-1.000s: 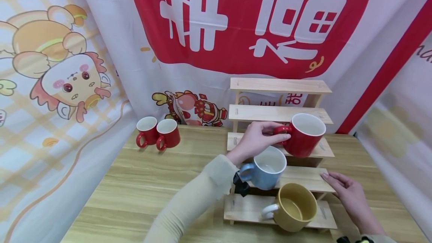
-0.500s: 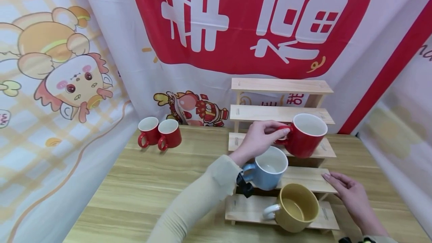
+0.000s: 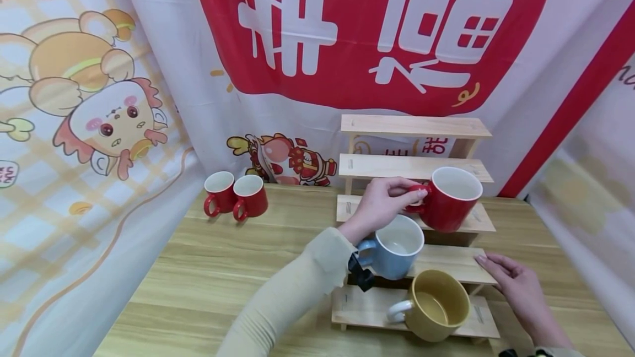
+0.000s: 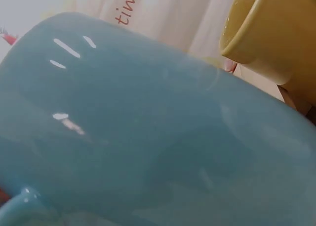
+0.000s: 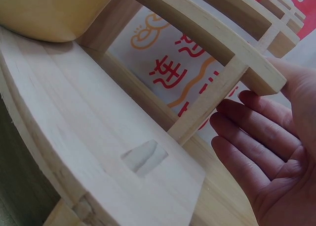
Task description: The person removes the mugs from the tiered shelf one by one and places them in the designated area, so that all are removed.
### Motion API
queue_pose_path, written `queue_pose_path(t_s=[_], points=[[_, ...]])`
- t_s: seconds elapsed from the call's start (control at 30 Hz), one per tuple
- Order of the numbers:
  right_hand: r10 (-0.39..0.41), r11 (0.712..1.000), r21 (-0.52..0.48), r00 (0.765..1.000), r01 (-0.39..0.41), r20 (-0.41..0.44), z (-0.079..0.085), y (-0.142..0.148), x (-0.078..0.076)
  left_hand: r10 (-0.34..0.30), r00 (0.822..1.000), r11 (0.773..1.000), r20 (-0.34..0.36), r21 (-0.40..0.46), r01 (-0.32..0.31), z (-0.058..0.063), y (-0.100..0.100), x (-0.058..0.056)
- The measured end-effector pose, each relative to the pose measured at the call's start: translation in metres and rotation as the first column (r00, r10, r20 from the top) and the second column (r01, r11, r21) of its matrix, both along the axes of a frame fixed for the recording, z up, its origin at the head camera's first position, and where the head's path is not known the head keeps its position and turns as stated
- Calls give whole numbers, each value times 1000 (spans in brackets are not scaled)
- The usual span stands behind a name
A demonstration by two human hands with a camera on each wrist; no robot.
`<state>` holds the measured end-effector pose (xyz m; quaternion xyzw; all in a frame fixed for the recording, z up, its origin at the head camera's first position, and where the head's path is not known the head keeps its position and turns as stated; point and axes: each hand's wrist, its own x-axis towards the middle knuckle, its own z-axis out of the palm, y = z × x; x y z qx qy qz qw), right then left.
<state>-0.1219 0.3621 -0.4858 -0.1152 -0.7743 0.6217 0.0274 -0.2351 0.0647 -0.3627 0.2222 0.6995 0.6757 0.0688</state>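
A red mug [image 3: 450,201] with a white inside is at the third tier of the wooden stepped shelf [image 3: 416,167]. My left hand [image 3: 382,203] pinches its handle between thumb and fingers; whether its base touches the board cannot be seen. Below that wrist sits a light blue mug [image 3: 396,249] on the second tier, filling most of the left wrist view. A mustard mug [image 3: 436,307] with a white handle stands on the lowest tier. My right hand [image 3: 516,291] grips the second tier's right end, thumb on top and fingers [image 5: 247,142] beneath.
Two more red mugs, one on the left [image 3: 220,194] and one beside it [image 3: 250,196], stand close together at the back left of the wood-grain table [image 3: 233,269]. Printed cloth [image 3: 292,109] hangs behind and at both sides. The upper two boards stand near the back cloth.
The head view has shifted very slightly, so everything appears a little further right. Both hands and the red mug hold their places on the shelf.
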Motion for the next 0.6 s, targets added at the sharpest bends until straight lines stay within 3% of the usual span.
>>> queue_pose_path(t_s=[0.27,0.6], points=[[7,1000,-26,1000,-8,-20,-2,0,1,-1,1000,1000,-2,-18,1,-1,-1,0],[8,1000,-1,1000,-8,-2,0,0,0,-19,999,999,-31,25,19,-1,0,1]])
